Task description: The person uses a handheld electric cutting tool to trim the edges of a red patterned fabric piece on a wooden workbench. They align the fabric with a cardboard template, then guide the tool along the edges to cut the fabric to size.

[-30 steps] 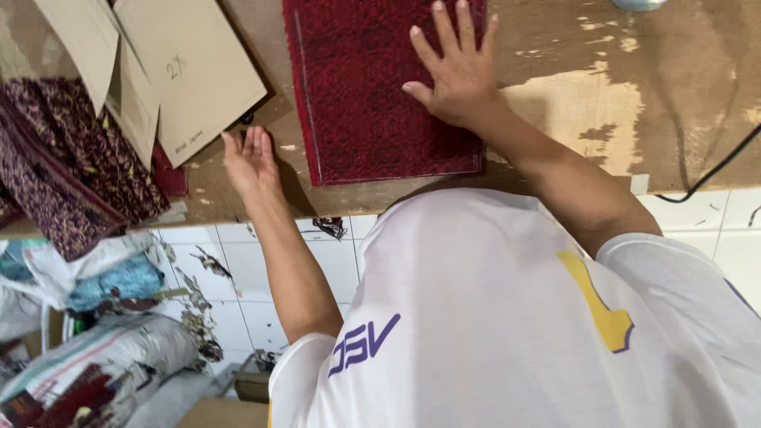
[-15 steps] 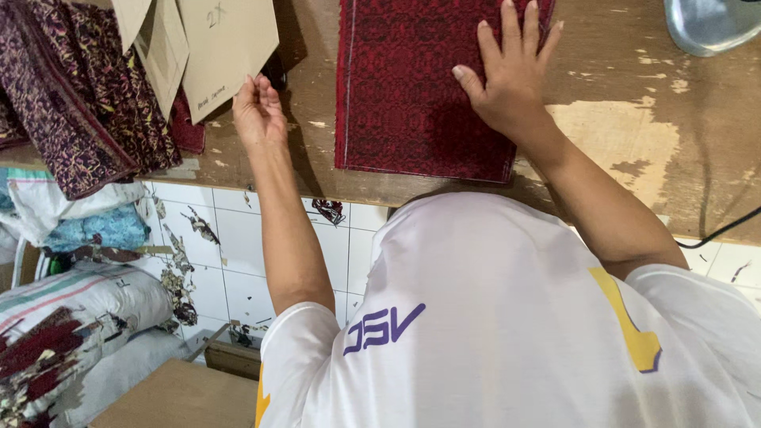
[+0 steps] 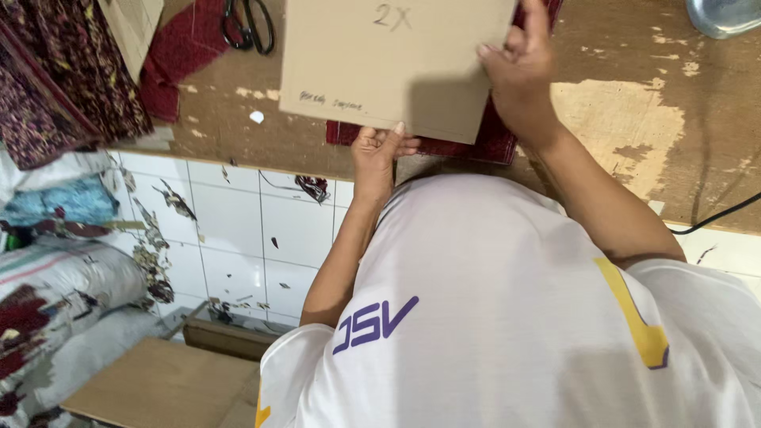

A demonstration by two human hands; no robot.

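A tan cardboard sheet (image 3: 396,63) with handwriting lies over a dark red patterned cloth (image 3: 483,147) on the worn wooden table (image 3: 618,119). Only the cloth's lower edge and right corner show from under the sheet. My left hand (image 3: 376,154) pinches the cardboard's near edge, thumb and fingers curled around it. My right hand (image 3: 519,75) grips the sheet's right edge, fingers laid on top. My white shirt fills the lower part of the view.
Black-handled scissors (image 3: 247,24) lie on a red cloth scrap (image 3: 170,67) at the back left. Folded patterned fabric (image 3: 55,87) is stacked at far left. A metal bowl (image 3: 725,16) sits at top right, with a black cable (image 3: 713,218) at the table edge. Stuffed sacks (image 3: 55,293) lie below.
The cardboard sheet, earlier at the back left, now covers the red cloth. My left hand has moved off the table edge to hold it, and my right hand has shifted from the cloth to the sheet.
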